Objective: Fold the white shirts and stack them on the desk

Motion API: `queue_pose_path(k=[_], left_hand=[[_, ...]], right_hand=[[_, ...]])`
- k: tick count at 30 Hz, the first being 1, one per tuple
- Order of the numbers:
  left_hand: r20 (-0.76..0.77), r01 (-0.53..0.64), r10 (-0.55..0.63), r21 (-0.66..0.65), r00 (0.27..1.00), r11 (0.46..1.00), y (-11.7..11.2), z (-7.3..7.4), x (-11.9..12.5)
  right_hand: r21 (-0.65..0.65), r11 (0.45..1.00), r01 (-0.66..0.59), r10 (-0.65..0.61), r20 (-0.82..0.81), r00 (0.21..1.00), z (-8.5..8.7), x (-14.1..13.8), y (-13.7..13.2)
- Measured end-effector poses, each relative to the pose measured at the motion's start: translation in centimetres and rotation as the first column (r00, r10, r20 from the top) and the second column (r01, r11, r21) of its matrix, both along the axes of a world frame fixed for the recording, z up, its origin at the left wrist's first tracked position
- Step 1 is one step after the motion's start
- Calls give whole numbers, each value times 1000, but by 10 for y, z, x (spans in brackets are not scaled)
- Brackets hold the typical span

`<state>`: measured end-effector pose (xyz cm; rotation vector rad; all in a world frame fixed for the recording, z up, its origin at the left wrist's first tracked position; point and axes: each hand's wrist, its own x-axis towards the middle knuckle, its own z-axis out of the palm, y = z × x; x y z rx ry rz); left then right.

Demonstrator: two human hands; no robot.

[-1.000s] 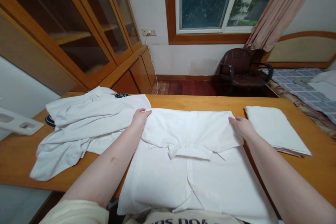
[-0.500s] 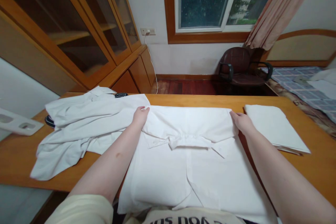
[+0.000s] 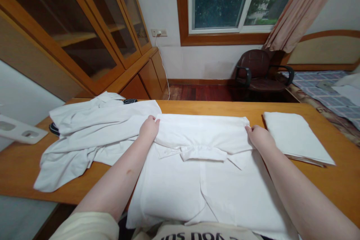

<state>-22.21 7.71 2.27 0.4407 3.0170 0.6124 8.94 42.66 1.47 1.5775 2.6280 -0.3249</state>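
A white shirt (image 3: pixel 197 183) lies flat on the wooden table (image 3: pixel 345 183) in front of me, its far end folded back over the collar. My left hand (image 3: pixel 149 129) is closed on the left end of that folded band. My right hand (image 3: pixel 260 138) is closed on its right end. Both forearms reach out over the shirt.
A heap of white garments (image 3: pixel 84 135) lies to the left, with a white device (image 3: pixel 19 131) at the table's left edge. A folded white stack (image 3: pixel 296 137) sits to the right. Beyond the table are a wooden cabinet (image 3: pixel 84 26), a dark chair (image 3: pixel 260 73) and a bed (image 3: pixel 329 90).
The folded band was pushed farther away and tightened; my fingers have curled round its two ends, and both hands drew slightly back toward me.
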Motion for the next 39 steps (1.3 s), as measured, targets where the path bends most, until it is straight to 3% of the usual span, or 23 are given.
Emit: queue_pose_path(k=[3, 6, 8, 10, 12, 14, 18, 22, 26, 30, 34, 36, 39], left_hand=[[-233, 127, -120, 16, 965, 992, 12, 13, 22], [-285, 419, -411, -35, 866, 907, 41, 22, 54], [-204, 576, -577, -69, 791, 815, 62, 18, 79], [-119, 697, -704, -101, 700, 710, 78, 6, 104], [-36, 764, -773, -131, 633, 632, 86, -10, 122], [6, 776, -783, -142, 622, 615, 85, -24, 130], [59, 724, -725, -155, 686, 673, 70, -33, 111], [22, 528, -536, -213, 844, 822, 42, -32, 69], [-67, 385, -408, -218, 911, 897, 14, -37, 47], [-76, 328, -344, -172, 936, 929, 4, -40, 51], [-101, 283, -280, 22, 955, 959, 3, -35, 50], [-59, 155, -145, 237, 988, 959, 1, -28, 39], [131, -97, 40, 462, 991, 882, -5, -15, 13]], right_hand=[[227, 974, -21, 47, -112, 993, 14, -8, -21], [384, 888, -253, 356, -226, 907, 27, -31, -63], [353, 793, -497, 591, -252, 766, 26, -49, -95], [286, 681, -674, 732, -224, 644, 15, -65, -117], [212, 667, -714, 745, -184, 641, -1, -73, -124], [164, 698, -697, 716, -138, 684, -16, -74, -112], [174, 781, -600, 617, -62, 785, -29, -62, -64], [191, 854, -483, 493, -1, 870, -29, -46, -29], [180, 913, -365, 372, -6, 928, -30, -35, -19], [158, 953, -258, 266, -29, 964, -29, -29, -19], [172, 959, -226, 239, -59, 969, -28, -27, -20], [198, 958, -207, 226, -78, 971, -28, -27, -21], [242, 952, -187, 217, -104, 971, -27, -26, -24]])
